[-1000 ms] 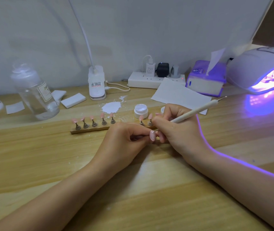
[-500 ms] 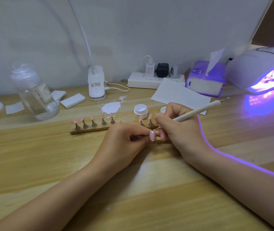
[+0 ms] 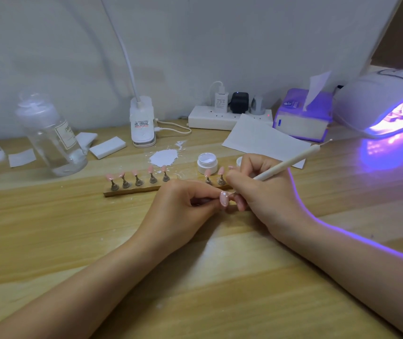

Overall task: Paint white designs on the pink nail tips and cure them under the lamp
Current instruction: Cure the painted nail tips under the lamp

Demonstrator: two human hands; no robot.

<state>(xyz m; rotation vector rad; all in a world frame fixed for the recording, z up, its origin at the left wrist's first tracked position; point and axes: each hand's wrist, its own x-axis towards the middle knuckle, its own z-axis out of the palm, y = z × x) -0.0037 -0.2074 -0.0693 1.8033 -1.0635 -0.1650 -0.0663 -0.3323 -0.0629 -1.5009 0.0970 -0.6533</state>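
Near the middle of the wooden table (image 3: 48,241), our left hand (image 3: 183,206) pinches a pink nail tip (image 3: 224,198) while our right hand (image 3: 264,192) grips a dotting pen (image 3: 291,162) against it. Just beyond, more pink tips stand on a wooden holder (image 3: 132,189) beside an open white gel jar (image 3: 207,162). Far right, the curing lamp (image 3: 379,101) glows violet.

Only partial letters "JM" on the clear bottle (image 3: 53,138) label; other print too small to read.
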